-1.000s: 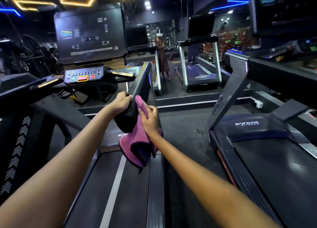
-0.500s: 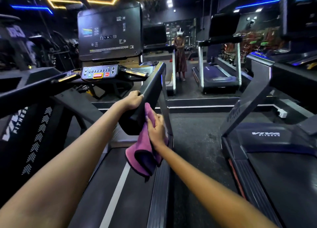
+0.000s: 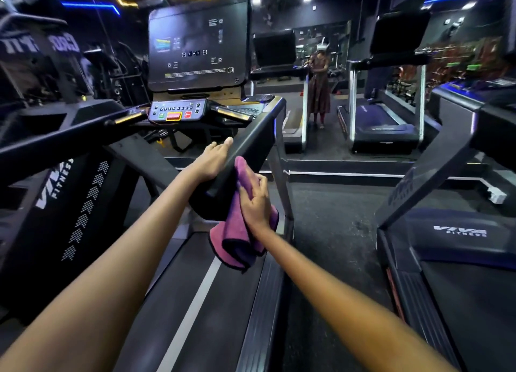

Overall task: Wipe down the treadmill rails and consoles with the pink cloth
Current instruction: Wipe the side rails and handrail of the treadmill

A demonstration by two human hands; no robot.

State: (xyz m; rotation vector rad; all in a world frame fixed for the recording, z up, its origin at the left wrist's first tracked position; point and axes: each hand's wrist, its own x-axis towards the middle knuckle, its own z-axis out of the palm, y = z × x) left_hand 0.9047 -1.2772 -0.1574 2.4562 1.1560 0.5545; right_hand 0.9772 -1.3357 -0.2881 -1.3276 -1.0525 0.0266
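The folded pink microfibre cloth [image 3: 240,232] is pressed flat against the right-hand face of the black angular treadmill side rail [image 3: 245,148] by the right hand [image 3: 257,201]; its fingers lie fairly straight and together over the fabric, not curled round it. The lower half of the cloth hangs free below the near end of the rail, above the dark treadmill belt with a pale stripe [image 3: 195,301]. The left hand [image 3: 213,159] rests on the top of the same rail, fingers stretched forward along it, nothing gripped.

Risks, as judged:
- The cloth is only pinned by palm pressure, so it could slip down and drop onto the belt if pressure is eased mid-stroke.
- The dangling lower folds may bunch or snag on the rail's near corner, leaving the underside unwiped.
- The top face is covered by the left hand, so a patch there could be missed unless that hand is shifted.
- The grey button panel with red and green keys [image 3: 174,113] lies at the far end of the rail; keys could be pressed by a careless swipe later.

Orientation: the rail's long axis runs from near, by the hands, up and away to the far right corner of the large black console screen's [image 3: 198,44] base. The cloth's long axis is roughly vertical, upper edge on the rail, lower edge pointing at the belt.
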